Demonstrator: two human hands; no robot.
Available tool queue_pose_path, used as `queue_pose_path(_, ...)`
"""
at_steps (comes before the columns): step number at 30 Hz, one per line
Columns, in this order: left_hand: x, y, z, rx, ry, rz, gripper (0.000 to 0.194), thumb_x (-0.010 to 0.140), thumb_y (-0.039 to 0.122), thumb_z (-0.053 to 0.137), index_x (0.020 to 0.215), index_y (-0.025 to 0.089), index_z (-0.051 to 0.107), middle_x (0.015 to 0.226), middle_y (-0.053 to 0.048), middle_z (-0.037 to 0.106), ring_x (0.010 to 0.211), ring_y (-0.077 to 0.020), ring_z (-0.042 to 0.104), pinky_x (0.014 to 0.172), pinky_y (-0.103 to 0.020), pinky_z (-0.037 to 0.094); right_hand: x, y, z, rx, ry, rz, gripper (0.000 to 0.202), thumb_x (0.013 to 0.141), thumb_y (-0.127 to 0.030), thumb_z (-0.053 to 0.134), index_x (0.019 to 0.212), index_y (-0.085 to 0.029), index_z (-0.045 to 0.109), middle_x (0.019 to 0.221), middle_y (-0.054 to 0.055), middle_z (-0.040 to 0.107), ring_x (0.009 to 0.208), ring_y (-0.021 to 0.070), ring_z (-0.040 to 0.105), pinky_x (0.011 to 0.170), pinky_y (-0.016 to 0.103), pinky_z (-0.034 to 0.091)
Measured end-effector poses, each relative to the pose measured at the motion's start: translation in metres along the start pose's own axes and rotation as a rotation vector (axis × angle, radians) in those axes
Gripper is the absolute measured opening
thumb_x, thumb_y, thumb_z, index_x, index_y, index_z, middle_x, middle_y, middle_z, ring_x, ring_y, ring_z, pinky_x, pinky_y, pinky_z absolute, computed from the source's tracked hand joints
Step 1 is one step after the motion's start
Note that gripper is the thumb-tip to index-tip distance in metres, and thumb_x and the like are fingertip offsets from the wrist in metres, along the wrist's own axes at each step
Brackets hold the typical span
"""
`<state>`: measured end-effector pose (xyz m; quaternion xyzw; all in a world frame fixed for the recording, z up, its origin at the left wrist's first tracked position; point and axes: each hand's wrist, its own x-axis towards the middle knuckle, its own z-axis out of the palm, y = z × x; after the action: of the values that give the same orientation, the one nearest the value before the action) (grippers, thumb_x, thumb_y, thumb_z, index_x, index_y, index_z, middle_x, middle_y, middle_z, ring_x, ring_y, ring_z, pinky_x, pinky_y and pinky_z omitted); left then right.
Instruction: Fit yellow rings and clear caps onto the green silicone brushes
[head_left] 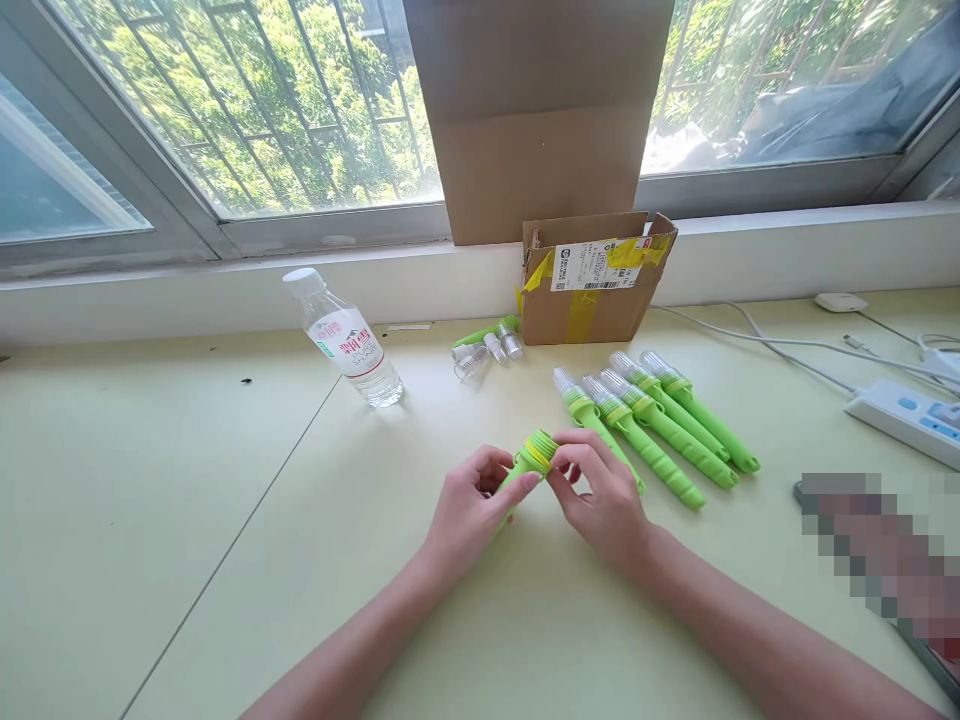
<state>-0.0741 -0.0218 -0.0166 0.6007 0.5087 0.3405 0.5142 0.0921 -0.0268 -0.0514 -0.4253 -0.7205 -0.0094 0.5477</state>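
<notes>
A green handle with a yellow ring near its threaded top (538,450) is wrapped in the fingers of my left hand (472,505), its top end pointing up and to the right. My right hand (600,495) pinches at the yellow ring from the right side. Several green handles with clear caps (652,435) lie side by side on the table, just beyond my right hand. Farther back, small clear caps and white nozzle pieces (495,347) rest beside another green handle (486,331).
An open cardboard box (596,290) stands against the window sill. At the left, a water bottle (349,345) is upright. A white power strip (911,415) with cables lies at the right, and a pixelated flat object (885,570) is nearer the front.
</notes>
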Motion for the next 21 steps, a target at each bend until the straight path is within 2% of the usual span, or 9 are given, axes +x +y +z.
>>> queue_pose_path(2, 0.000, -0.004, 0.000, 0.101, 0.093, 0.094, 0.034, 0.071, 0.047, 0.071, 0.083, 0.020, 0.054, 0.062, 0.006, 0.048, 0.055, -0.0088, 0.045, 0.049, -0.020, 0.041, -0.001, -0.001, 0.000, -0.006, -0.010, 0.004, 0.017, 0.082, -0.005, 0.059, 0.083, -0.020, 0.051, 0.090, 0.004, 0.061, 0.059, 0.0080, 0.056, 0.046, 0.020, 0.043)
queue_pose_path(5, -0.001, -0.009, 0.001, 0.253, 0.158, 0.204, 0.034, 0.068, 0.042, 0.075, 0.085, 0.020, 0.055, 0.072, 0.004, 0.056, 0.059, -0.0092, 0.047, 0.053, -0.021, 0.040, -0.002, -0.001, 0.000, -0.016, -0.005, 0.027, 0.016, 0.082, -0.005, 0.058, 0.083, -0.020, 0.051, 0.089, 0.003, 0.061, 0.057, 0.0078, 0.054, 0.043, 0.020, 0.040)
queue_pose_path(10, -0.005, -0.010, 0.005, 0.348, 0.219, 0.282, 0.019, 0.075, 0.032, 0.069, 0.087, 0.020, 0.060, 0.075, 0.002, 0.065, 0.060, -0.0102, 0.052, 0.055, -0.022, 0.042, -0.002, -0.001, 0.001, -0.041, 0.007, 0.059, 0.015, 0.083, -0.007, 0.058, 0.085, -0.020, 0.051, 0.090, 0.003, 0.061, 0.056, 0.0081, 0.052, 0.044, 0.021, 0.041)
queue_pose_path(13, -0.007, -0.009, 0.006, 0.295, 0.196, 0.258, 0.015, 0.077, 0.032, 0.067, 0.084, 0.019, 0.064, 0.072, 0.001, 0.066, 0.059, -0.0102, 0.053, 0.054, -0.022, 0.043, -0.001, -0.002, 0.001, -0.048, -0.005, 0.065, 0.015, 0.083, -0.007, 0.057, 0.088, -0.020, 0.051, 0.091, 0.004, 0.060, 0.060, 0.0093, 0.055, 0.046, 0.021, 0.043)
queue_pose_path(21, -0.007, 0.000, 0.005, 0.039, 0.052, 0.076, 0.023, 0.076, 0.038, 0.068, 0.082, 0.017, 0.064, 0.064, 0.002, 0.059, 0.054, -0.0103, 0.055, 0.046, -0.021, 0.045, 0.000, -0.003, 0.000, -0.047, -0.004, 0.061, 0.014, 0.085, -0.009, 0.056, 0.089, -0.021, 0.051, 0.090, 0.004, 0.059, 0.060, 0.0102, 0.055, 0.045, 0.022, 0.043)
